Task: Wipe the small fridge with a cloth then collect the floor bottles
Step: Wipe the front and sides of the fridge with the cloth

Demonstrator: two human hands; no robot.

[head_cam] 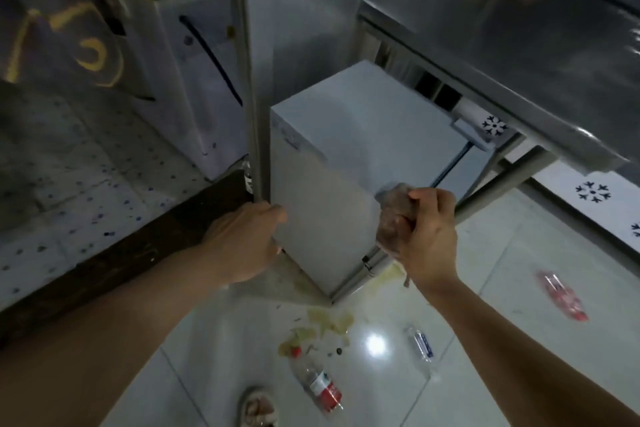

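Beside the steel-topped table (519,45), the small fridge (346,149) stands on the tiled floor (485,270), tucked against a metal upright (247,80). The right hand (427,236) has its fingers curled round a bunched brownish cloth (393,215) and holds it at the fridge's near right edge; whether the cloth is pressed to the panel or just off it cannot be told. The left hand (247,239) lies on the fridge's left front corner, fingers fairly straight, apparently steadying the cabinet.

Step in hand, judged: wiping the front and side faces. The bottles are not yet collected.

Bottles on the floor: a red-capped bottle (317,381) with a red label lies near the person's feet; a clear bottle with a blue label (420,345) lies to its right; a crushed red-labelled bottle (561,295) lies farther right, well apart from both hands. A fourth may stand behind the upright; too hidden to tell.

Risks:
- Yellowish spill and scraps (325,322) on glossy tile just in front of the fridge: slip hazard when stepping in or crouching.
- The red-capped bottle underfoot could roll if stepped on.
- Hard wiping could shift the light fridge if the left hand lets go.
- The table's edge overhangs near head height when bending.
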